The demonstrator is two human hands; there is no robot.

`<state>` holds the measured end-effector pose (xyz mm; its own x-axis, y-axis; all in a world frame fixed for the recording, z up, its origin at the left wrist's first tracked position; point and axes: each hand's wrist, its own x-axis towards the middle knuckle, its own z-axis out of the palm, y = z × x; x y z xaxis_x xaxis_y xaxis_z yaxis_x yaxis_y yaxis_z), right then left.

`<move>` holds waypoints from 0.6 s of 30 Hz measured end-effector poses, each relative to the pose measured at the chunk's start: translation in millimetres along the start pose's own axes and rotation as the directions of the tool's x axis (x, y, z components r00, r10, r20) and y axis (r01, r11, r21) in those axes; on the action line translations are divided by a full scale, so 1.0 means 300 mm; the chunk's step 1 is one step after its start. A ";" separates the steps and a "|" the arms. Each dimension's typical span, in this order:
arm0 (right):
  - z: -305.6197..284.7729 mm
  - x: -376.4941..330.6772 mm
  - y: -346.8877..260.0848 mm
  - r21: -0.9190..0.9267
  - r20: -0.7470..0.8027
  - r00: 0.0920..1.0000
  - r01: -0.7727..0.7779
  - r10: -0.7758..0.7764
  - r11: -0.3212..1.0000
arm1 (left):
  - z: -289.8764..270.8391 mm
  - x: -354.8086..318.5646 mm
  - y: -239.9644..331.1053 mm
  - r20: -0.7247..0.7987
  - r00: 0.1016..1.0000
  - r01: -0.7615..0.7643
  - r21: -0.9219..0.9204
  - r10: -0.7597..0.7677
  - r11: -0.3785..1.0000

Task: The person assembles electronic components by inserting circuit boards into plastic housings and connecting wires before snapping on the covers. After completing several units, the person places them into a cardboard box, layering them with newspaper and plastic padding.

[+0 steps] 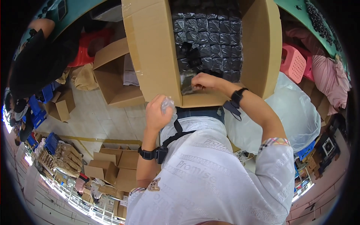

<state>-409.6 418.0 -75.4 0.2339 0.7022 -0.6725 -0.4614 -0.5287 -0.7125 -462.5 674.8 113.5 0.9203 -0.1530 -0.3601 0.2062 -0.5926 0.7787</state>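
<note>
A large open cardboard box point(153, 48) stands in front of me. Rows of dark items in clear plastic wrap point(213, 37) fill most of it. On top of them, toward the left, lie several loose black pieces point(193, 56). Inside the near left corner is my right hand point(205, 81), its fingers curled in; what they hold, if anything, I cannot make out. Beside those fingers the corner has a shiny, greyish surface point(186, 80). My left hand point(156, 112), outside the box's near left edge, is closed around crumpled clear plastic point(167, 105).
Another open carton point(112, 75) stands on the floor to the left, near a red stool point(88, 47). A big translucent plastic bag point(288, 116) bulges at the right, below a pink stool point(294, 63). Green tabletops point(300, 18) flank the box; a person's dark-clothed arm point(41, 56) shows at far left.
</note>
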 end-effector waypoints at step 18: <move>0.079 -0.064 -0.030 -0.541 -0.441 0.890 -0.165 -0.112 0.825 | 0.247 0.083 0.016 0.301 0.940 -0.299 0.507 0.159 0.809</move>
<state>-430.2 420.6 -51.2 0.6374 0.4737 -0.6077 0.0439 -0.8098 -0.5851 -463.4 609.5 70.1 0.7980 -0.4761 -0.3695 -0.2768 -0.8341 0.4771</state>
